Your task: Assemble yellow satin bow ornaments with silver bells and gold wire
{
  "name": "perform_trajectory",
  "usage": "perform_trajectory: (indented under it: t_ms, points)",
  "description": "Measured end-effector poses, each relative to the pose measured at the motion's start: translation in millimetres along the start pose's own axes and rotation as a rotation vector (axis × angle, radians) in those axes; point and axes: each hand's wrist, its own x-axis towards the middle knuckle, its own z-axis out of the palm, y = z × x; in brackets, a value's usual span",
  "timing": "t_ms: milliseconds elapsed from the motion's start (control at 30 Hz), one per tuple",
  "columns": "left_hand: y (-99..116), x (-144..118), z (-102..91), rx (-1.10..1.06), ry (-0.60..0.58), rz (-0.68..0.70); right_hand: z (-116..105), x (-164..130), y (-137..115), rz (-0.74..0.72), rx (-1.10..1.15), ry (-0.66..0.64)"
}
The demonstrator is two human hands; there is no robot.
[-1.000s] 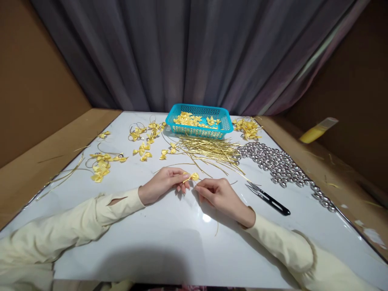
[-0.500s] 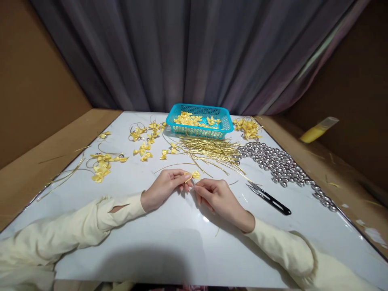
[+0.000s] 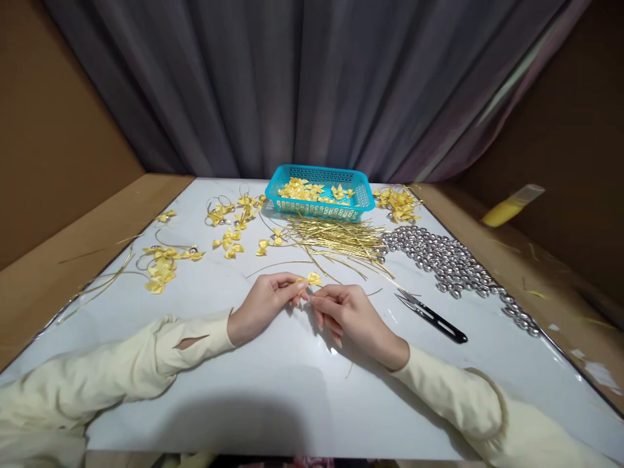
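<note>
Together, both hands pinch one small yellow ribbon bow (image 3: 311, 280) just above the white table (image 3: 273, 390), near its middle. The left hand (image 3: 266, 304) has thumb and fingertips closed on the bow's left side, and the right hand (image 3: 348, 313) meets it from the right with thumb and forefinger nipped at the bow's lower edge, its other fingers curled under. Whether the right fingers also hold a thin gold wire at that spot is too fine to tell. Compared with a second ago, the two hands have drawn a little closer, so the gap between their fingertips is gone, and the bow sits slightly higher and more tilted; the wrists in cream sleeves (image 3: 146, 357) lie on the table much as before.

Just right of the right hand lie black thread snips (image 3: 431, 317), unmoved. Beyond the hands spreads a sheaf of gold wires (image 3: 336, 239), and to its right a heap of silver bells (image 3: 448, 261) runs along the table's right edge. Behind the wires stands a turquoise basket (image 3: 319, 209) holding more yellow bows. Another small pile of bows (image 3: 398, 205) lies right of the basket, and finished bows with loops (image 3: 229, 227) are scattered over the left half of the table. A dark curtain (image 3: 312, 84) hangs behind.
</note>
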Motion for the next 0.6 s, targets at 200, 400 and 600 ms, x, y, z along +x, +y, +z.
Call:
perform_trajectory:
  t_ms: [200, 400, 600]
  points:
    - [-0.5, 2.3, -0.7, -0.072, -0.006, -0.050, -1.2, 0.5, -4.3, -0.006, 0.017, 0.007]
    - [2.2, 4.5, -4.7, -0.140, -0.096, -0.114, -4.5, 0.1, -6.2, 0.000, 0.019, 0.008]
    - [0.8, 3.6, -4.3, -0.171, -0.097, -0.119, -4.4, -0.3, -7.2, 0.062, 0.164, -0.020]
